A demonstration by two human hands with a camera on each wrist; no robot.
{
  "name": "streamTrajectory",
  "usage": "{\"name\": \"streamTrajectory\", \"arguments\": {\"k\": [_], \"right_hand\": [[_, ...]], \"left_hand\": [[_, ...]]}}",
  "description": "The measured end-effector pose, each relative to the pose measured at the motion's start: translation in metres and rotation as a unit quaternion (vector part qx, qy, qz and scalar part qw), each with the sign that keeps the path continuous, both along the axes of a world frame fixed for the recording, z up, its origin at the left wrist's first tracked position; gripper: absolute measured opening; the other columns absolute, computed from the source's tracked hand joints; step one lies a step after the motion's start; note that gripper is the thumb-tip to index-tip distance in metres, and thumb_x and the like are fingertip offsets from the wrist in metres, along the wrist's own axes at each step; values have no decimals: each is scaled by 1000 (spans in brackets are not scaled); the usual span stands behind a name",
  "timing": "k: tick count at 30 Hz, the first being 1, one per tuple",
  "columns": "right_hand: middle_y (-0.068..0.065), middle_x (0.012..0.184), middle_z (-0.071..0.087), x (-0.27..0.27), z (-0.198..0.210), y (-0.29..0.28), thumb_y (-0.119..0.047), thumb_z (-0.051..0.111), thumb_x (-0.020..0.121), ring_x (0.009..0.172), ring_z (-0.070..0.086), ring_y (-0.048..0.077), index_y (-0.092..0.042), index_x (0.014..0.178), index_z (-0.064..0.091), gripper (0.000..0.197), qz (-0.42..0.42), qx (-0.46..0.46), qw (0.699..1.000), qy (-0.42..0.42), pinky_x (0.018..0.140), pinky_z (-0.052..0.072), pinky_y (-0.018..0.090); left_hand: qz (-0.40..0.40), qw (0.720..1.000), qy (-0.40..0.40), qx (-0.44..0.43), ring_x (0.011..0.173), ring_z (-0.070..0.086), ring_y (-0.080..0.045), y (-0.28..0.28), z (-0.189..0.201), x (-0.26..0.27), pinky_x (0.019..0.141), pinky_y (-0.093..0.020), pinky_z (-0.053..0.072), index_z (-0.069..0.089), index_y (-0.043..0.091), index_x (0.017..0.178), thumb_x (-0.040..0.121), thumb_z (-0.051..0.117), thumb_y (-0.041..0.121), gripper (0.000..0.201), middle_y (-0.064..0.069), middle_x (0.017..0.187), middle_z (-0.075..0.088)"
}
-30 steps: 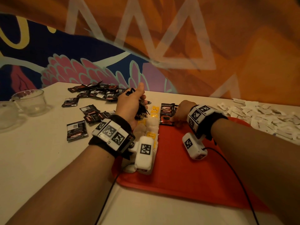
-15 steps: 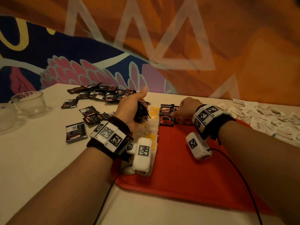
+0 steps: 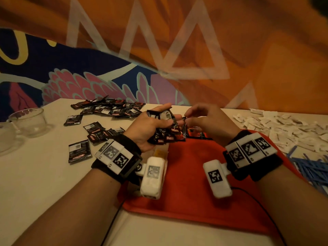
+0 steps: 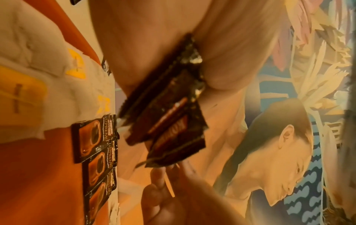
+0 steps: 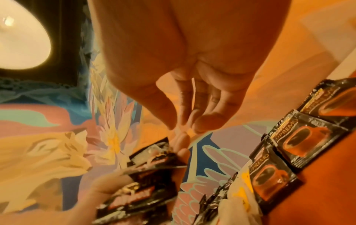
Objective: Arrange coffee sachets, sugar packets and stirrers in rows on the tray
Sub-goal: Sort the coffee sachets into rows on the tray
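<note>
Black foil with an orange cup printed on it: that is the coffee sachets [image 3: 166, 134] fanned in my left hand [image 3: 150, 129], which has its fingers and thumb curled round the bundle and holds it up above the far edge of the tray [image 3: 195, 189]. Half a second ago my right hand [image 3: 209, 119] was down at the tray, fingertips on the sachet it had just laid; now it has come up and across to the bundle, thumb and fingers drawn together at the sachet that sticks out nearest to it. Whether it already pinches that edge or only touches it I cannot tell, the wrist views being blurred there. I read this as one placement finished and the next pick beginning.

Below the grip, the laid sachets [image 4: 96, 152] lie face up in a line along the far edge of the tray, each overlapping its neighbour a little, three of them plain in the left wrist view. Beside the first of them runs a row of white packets with yellow marks [image 4: 63, 73], already on the tray. To the left of my holding hand more sachets lie loose on the table [image 3: 44, 183]; to the right of my picking hand are the heap of white sugar packets [image 3: 287, 128] and the blue stirrers [image 3: 312, 167], neither yet on the tray as far as I can see.
</note>
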State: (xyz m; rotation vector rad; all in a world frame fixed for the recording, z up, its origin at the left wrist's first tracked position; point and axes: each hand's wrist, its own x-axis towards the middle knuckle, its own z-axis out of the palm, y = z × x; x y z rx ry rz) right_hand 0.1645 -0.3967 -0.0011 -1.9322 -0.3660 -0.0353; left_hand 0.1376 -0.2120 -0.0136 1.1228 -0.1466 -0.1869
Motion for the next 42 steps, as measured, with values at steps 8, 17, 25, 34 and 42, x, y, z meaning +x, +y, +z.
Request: {"name": "streamTrajectory", "arguments": {"k": [8,17,25,34,42], "right_hand": [[2,107,65,-12,3,0,-9,79,79,77,65,8,-22,107,65,34,60,6,998,24,56,48,19],[-5,80,70,-12,10,-3,-4,82,73,63,60,0,-25,74,65,27,-55,-18,986,-155,59,49,25],[0,99,72,-21,10,3,7,68,69,93,70,12,-21,77,66,29,16,-20,963,-269,83,59,31],[1,112,68,-22,22,-11,-8,73,84,96,69,13,-18,110,63,29,49,22,998,-39,76,60,32],[-9,69,71,-16,10,-9,-17,81,78,61,63,0,-28,71,72,16,-16,-117,987,-106,58,44,16]], "left_hand": [[-17,994,-49,94,81,70,-26,-6,-4,-6,63,-35,60,67,12,113,92,57,-2,27,-15,95,71],[80,978,-66,180,61,60,-15,-7,-1,-5,55,-28,49,69,15,94,70,75,43,37,0,74,65],[-13,998,46,34,54,51,-10,-9,8,-10,46,-19,45,61,12,101,83,68,35,30,-3,74,60],[147,977,-64,141,57,53,-18,-8,2,-6,53,-30,41,69,19,104,91,69,16,14,-12,81,65],[158,977,-71,124,52,47,-18,-10,4,-7,48,-27,36,64,15,81,93,65,31,20,-6,69,52]]}}
